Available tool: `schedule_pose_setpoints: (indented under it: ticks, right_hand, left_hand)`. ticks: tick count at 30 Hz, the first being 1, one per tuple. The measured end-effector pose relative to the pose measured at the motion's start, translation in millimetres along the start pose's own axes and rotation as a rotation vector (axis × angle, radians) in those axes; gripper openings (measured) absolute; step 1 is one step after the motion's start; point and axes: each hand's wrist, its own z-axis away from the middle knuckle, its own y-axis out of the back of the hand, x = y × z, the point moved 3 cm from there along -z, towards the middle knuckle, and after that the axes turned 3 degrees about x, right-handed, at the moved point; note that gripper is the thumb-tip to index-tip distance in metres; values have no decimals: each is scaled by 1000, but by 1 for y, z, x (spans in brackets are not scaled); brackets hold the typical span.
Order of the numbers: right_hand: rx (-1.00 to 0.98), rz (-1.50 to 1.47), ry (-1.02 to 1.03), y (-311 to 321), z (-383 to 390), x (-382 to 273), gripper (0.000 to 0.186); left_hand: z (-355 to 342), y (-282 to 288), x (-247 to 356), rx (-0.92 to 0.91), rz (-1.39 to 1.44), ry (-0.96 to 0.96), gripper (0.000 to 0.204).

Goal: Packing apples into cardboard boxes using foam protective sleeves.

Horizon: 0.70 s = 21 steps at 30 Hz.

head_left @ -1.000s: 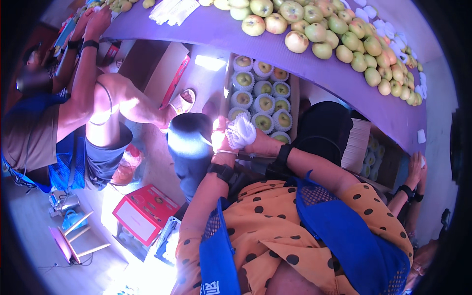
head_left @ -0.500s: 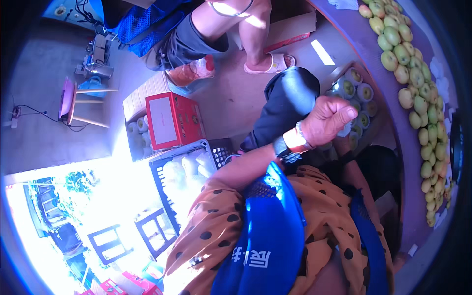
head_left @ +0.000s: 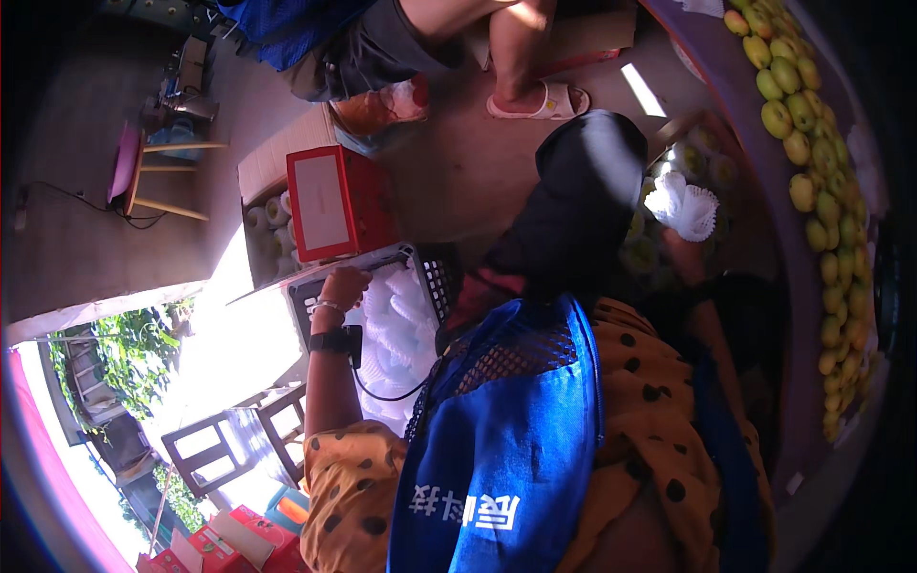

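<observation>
Foam net [head_left: 683,208], white, with a ruffled, flared end, well to the right of the crate [head_left: 435,286] and held up in the right hand [head_left: 683,250]. Fingers of that hand mostly hidden under the net and in shade, yet seemingly closed around the lower part; cannot tell of any fruit inside. Just beyond this hand, also to the right of the crate, an open fruit box [head_left: 676,127] in dim light, with fruit [head_left: 721,170] in rows.

At the upper left corner of the crate, the left hand [head_left: 345,285], back upward, fingers curled in and not spread. Cannot tell of anything gripped under the fingertips, nor of contact with the rim. On the same wrist, a dark watch [head_left: 330,340], with a thin black cable near it, looping over the crate.

Inside the crate, a heap of loose foam nets [head_left: 392,315], white, brightly lit. Just above the crate, a red box [head_left: 325,205] with a pale panel; left of that, an open carton [head_left: 256,196] with wrapped fruit inside. Farther to the upper left of the crate, a stool [head_left: 124,167] with a pink seat and wooden legs. Far to the right of the crate, a purple surface [head_left: 785,258] with a long bank of yellow-green apples [head_left: 802,191]. To the upper right of the crate, a co-worker's foot in a pale sandal [head_left: 554,100].
</observation>
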Motion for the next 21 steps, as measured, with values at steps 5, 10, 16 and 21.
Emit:
schedule_pose_setpoints:
  ticks: [5, 10, 16, 21]
  right_hand:
    - [-13, 14, -22, 5, 11, -17, 27]
    - [-28, -8, -29, 11, 13, -29, 26]
    - [-26, -42, -53, 13, 16, -36, 25]
    - [-29, -106, -51, 2, 9, -51, 25]
  left_hand:
    - [-13, -61, 11, -179, 490, 794, 30]
    - [-9, -158, -39, -139, 214, 729, 24]
    - [10, -102, -31, 7, 478, 780, 15]
    - [40, -91, -78, 218, 442, 685, 18]
